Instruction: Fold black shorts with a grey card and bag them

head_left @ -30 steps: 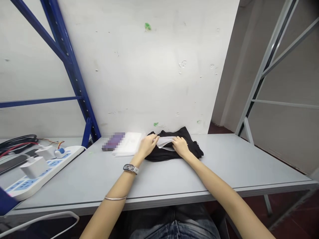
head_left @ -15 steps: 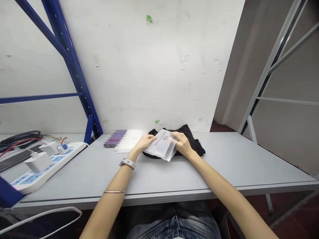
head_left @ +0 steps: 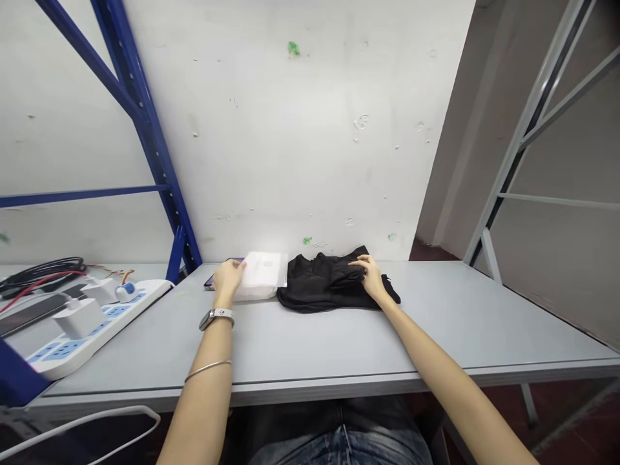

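Observation:
My left hand (head_left: 228, 276) is closed on the left edge of a frosted white plastic bag (head_left: 264, 270), which lies on a small pile of similar bags at the back of the table. A faint round print shows on the bag. To its right lies a crumpled black cloth (head_left: 314, 287), perhaps a garment. My right hand (head_left: 371, 276) rests at the right part of the cloth, its fingers pinching a raised fold. A phone-like purple object (head_left: 209, 283) lies partly hidden behind my left hand.
A white power strip (head_left: 104, 329) with chargers (head_left: 80, 318) plugged in runs along the left. Black cable (head_left: 43, 270) is coiled behind it. A blue metal frame (head_left: 159, 155) rises at the left, a white wall (head_left: 310, 129) behind. The grey table's front edge (head_left: 329, 387) is near me.
The printed plastic bag has left the space between my hands and the black cloth. My left hand moved left onto the bag pile; my right hand moved slightly right onto the cloth.

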{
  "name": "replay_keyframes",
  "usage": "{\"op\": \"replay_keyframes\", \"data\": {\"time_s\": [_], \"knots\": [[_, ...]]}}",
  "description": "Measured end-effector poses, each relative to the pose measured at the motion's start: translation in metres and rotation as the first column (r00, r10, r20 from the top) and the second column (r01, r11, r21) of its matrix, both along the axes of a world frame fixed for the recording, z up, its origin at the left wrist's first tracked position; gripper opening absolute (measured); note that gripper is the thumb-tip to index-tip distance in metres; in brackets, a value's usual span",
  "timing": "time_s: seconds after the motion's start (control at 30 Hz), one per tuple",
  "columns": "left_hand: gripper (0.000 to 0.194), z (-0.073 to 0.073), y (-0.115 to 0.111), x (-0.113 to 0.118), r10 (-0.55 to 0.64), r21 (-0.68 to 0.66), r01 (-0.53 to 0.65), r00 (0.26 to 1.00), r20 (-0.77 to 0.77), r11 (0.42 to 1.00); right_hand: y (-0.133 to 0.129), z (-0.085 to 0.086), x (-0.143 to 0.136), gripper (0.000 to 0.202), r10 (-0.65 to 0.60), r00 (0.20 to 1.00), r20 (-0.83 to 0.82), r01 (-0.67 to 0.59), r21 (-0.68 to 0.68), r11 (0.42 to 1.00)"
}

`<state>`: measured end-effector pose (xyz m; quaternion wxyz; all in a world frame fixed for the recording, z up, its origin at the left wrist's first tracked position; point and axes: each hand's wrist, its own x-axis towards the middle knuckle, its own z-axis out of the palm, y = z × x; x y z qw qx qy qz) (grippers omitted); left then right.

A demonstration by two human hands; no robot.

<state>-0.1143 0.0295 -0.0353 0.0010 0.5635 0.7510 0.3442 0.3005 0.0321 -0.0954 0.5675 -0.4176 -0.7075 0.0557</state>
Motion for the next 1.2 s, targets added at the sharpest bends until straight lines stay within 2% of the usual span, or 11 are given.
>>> {"op": "replay_keyframes", "data": {"time_s": [0.1, 0.23, 0.37, 0.5, 0.67, 0.83, 0.87, 0.93, 1.03, 1.1, 1.2], "knots": [[0.034, -0.003, -0.006, -0.003, 0.106, -0.033, -0.106, 0.994, 0.014, 0.994, 0.003, -0.001, 0.002, 0.042, 0.022, 1.0, -0.007, -0.022, -0.024, 0.999], [0.038, 0.003, -0.013, 0.022, 0.137, 0.053, -0.131, 0.983, -0.121, 0.99, 0.003, -0.001, 0.0, 0.033, 0.049, 0.997, -0.065, -0.051, -0.031, 0.998], [0.046, 0.002, -0.012, 0.061, -0.139, 0.094, 0.171, 0.949, -0.282, 0.981, 0.005, -0.004, 0.0, 0.021, 0.018, 0.993, -0.117, -0.021, -0.024, 0.999], [0.048, -0.019, -0.003, 0.078, -0.37, -0.139, 0.347, 0.903, -0.22, 0.928, 0.009, -0.007, 0.002, 0.018, -0.024, 0.986, -0.167, 0.014, -0.058, 0.998], [0.049, -0.038, 0.004, 0.072, -0.349, -0.322, 0.297, 0.93, -0.118, 0.899, 0.005, -0.001, 0.001, 0.016, 0.009, 0.985, -0.175, -0.025, -0.088, 0.996], [0.05, -0.016, -0.008, 0.101, -0.404, -0.071, 0.398, 0.897, -0.179, 0.915, -0.008, 0.015, -0.008, 0.019, 0.058, 0.996, -0.071, -0.057, 0.017, 0.998], [0.051, -0.01, -0.013, 0.112, -0.468, 0.006, 0.478, 0.862, -0.193, 0.878, -0.01, 0.018, -0.011, 0.022, 0.053, 0.998, -0.026, -0.051, 0.051, 0.997], [0.052, -0.003, -0.025, 0.135, -0.656, 0.117, 0.689, 0.719, -0.231, 0.715, -0.015, 0.022, -0.02, 0.025, 0.034, 0.997, 0.062, -0.041, 0.114, 0.993], [0.061, -0.002, -0.041, 0.163, -0.804, 0.111, 0.859, 0.508, -0.308, 0.5, -0.019, 0.026, -0.032, 0.024, 0.031, 0.993, 0.117, -0.051, 0.173, 0.984], [0.059, -0.007, -0.046, 0.173, -0.829, 0.082, 0.897, 0.435, -0.353, 0.435, -0.02, 0.027, -0.037, 0.02, 0.042, 0.992, 0.119, -0.064, 0.189, 0.98], [0.04, -0.014, -0.046, 0.175, -0.841, 0.092, 0.913, 0.403, -0.361, 0.398, -0.02, 0.028, -0.037, 0.015, 0.073, 0.989, 0.131, -0.093, 0.159, 0.983]]}}
